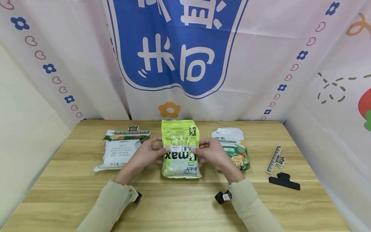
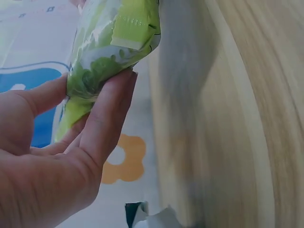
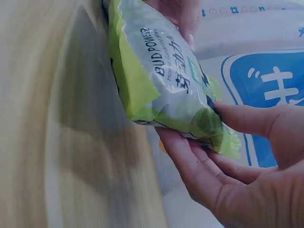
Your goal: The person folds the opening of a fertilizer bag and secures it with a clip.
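Observation:
A plump lime-green and white plastic bag (image 1: 181, 167) printed "BUD POWER" is held between both hands over the middle of the table, its print upside down in the head view. My left hand (image 1: 149, 152) grips its left side, thumb on the front. On the opposite side, my right hand (image 1: 210, 153) grips it the same way. In the left wrist view, the left fingers (image 2: 109, 109) reach under the bag (image 2: 102, 57). The right wrist view has the thumb on the printed face of the bag (image 3: 161, 71) and the fingers (image 3: 185, 161) behind it.
Left of the hands lies a white and green bag (image 1: 117, 153) with a piano-key clip (image 1: 131, 132) across its top. A smaller white and green pouch (image 1: 230, 135) lies on the right. Beyond it are another piano-key clip (image 1: 273, 159) and a black clip (image 1: 284, 182). A printed curtain (image 1: 261, 58) hangs behind.

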{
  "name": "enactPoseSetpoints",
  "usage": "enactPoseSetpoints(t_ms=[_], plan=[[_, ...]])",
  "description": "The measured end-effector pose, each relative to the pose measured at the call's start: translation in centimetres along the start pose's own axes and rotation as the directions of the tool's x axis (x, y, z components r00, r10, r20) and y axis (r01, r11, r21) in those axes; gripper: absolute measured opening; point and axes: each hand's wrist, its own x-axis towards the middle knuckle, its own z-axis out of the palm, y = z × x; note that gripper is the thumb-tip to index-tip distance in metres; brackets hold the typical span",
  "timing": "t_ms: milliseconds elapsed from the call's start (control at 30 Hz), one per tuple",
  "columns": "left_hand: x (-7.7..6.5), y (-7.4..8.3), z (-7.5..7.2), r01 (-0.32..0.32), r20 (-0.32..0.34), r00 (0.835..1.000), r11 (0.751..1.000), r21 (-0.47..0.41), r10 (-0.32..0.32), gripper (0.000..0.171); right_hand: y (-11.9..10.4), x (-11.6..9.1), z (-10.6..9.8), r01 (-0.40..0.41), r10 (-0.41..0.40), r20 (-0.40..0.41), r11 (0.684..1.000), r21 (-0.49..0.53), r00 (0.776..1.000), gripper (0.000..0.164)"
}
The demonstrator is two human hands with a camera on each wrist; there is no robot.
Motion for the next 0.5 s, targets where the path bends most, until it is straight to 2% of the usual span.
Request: enactPoseSetpoints(t_ms=[167,267,367,500], plan=[[-1.2,0.3,0.1,-0.05,-0.004,0.999,0.999,0.008,0.05,0.072,0.1,-1.5,-0.3,0.062,-0.062,0.014,0.998,-0.008,0.998,0.04],[-2.0,0.4,0.1,-0.097,-0.012,0.995,0.994,0.041,0.098,0.069,0.0,-2.3,-0.3,0.081,-0.081,0.006,0.997,-0.007,0.997,0.039],[-2.7,0.4,0.2,-0.151,-0.025,0.988,0.983,0.101,0.154,0.062,0.0,-3.2,-0.3,0.1,-0.1,-0.015,0.995,-0.026,0.995,0.039],[-3.7,0.3,0.4,-0.217,-0.034,0.974,0.964,0.151,0.225,0.051,0.0,-4.6,-0.4,0.119,-0.124,-0.047,0.988,-0.101,0.991,0.041]])
